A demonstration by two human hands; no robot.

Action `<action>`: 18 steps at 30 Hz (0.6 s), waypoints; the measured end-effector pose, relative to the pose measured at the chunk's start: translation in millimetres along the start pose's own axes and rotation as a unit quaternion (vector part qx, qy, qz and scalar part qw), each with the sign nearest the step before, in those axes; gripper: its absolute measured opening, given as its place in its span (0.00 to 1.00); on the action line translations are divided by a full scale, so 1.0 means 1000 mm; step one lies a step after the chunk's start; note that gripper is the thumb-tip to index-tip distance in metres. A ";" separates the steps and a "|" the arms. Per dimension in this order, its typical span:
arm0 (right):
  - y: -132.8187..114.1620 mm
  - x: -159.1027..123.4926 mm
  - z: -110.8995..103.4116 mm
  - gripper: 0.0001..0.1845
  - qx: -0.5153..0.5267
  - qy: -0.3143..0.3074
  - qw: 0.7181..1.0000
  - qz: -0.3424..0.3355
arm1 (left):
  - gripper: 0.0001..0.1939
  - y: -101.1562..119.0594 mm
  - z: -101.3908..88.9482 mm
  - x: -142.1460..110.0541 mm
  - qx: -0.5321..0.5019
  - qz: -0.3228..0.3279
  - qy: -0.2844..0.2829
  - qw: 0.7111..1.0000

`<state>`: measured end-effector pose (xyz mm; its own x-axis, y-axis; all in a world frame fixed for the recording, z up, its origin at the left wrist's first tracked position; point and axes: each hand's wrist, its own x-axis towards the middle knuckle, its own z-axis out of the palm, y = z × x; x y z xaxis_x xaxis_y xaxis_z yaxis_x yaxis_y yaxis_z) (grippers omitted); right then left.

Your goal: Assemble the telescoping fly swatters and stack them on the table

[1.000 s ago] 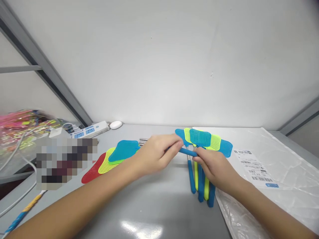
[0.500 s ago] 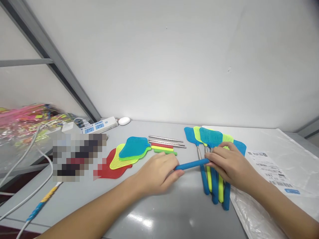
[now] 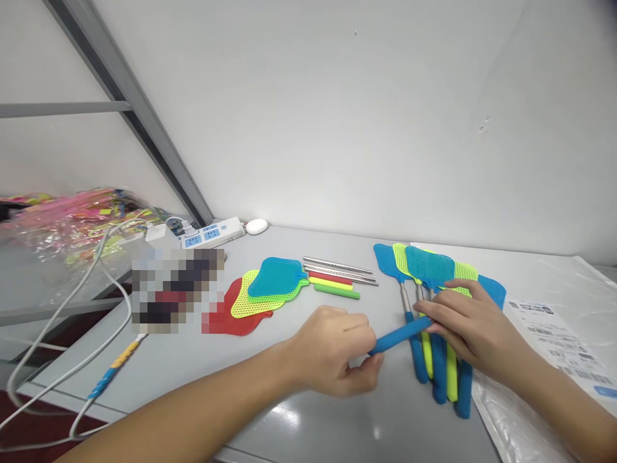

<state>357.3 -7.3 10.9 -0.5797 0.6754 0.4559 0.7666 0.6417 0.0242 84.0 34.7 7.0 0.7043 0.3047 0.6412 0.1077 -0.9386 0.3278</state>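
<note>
**Table:** a grey table top (image 3: 385, 424) is being shown from the near edge, its glossy surface catching the overhead light.

**Left hand:** the left hand (image 3: 332, 350) is being held curled just above the table, its fingertips (image 3: 371, 363) at the lower end of the blue foam sleeve; whether that end is being gripped cannot be told.

**Right hand:** the blue foam sleeve (image 3: 400, 336) is being pinched at its upper end between the fingers and thumb of the right hand (image 3: 475, 328).

**Sleeve position:** the blue foam sleeve is being held tilted between both hands, clear of the table and just in front of the fly swatters.

**Beside the right hand:** assembled fly swatters (image 3: 436, 373) in blue and yellow-green are being laid in an overlapping fan, their mesh heads pointing away.

**Right side:** a plastic sheet (image 3: 515, 411) bearing a barcode label (image 3: 549, 337) is being partly overlapped by the fly swatters.

**Centre:** steel rods (image 3: 340, 269) are being kept in a row beside short red, yellow and green foam sleeves (image 3: 335, 291).

**Left of centre:** red, yellow and teal mesh heads (image 3: 274, 278) are being stacked.

**Far edge:** a power strip (image 3: 209, 235) is being shown against the wall (image 3: 337, 116).
</note>
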 end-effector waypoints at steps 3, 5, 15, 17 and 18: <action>0.000 -0.001 0.002 0.10 0.007 -0.002 1.000 0.003 | 0.11 0.002 0.005 -0.003 -0.014 -0.001 0.019 1.000; 0.002 -0.003 0.003 0.11 0.008 -0.002 1.000 0.001 | 0.11 0.001 0.007 -0.005 -0.021 -0.008 0.018 1.000; -0.004 -0.005 0.000 0.16 -0.082 -0.001 0.996 -0.038 | 0.09 0.014 0.004 0.002 0.038 -0.170 -0.156 0.972; -0.011 -0.004 0.002 0.20 -0.089 0.015 0.995 -0.050 | 0.11 0.022 0.006 0.002 0.034 -0.201 -0.172 0.964; -0.014 -0.003 0.003 0.22 -0.095 0.022 0.994 -0.055 | 0.13 0.026 0.007 0.001 0.023 -0.215 -0.173 0.961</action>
<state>347.2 -17.5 6.7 -0.6534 0.5861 0.4792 0.7400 0.6280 0.2408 92.9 10.0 11.3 0.7781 0.6011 0.1823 0.4654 -0.7466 0.4754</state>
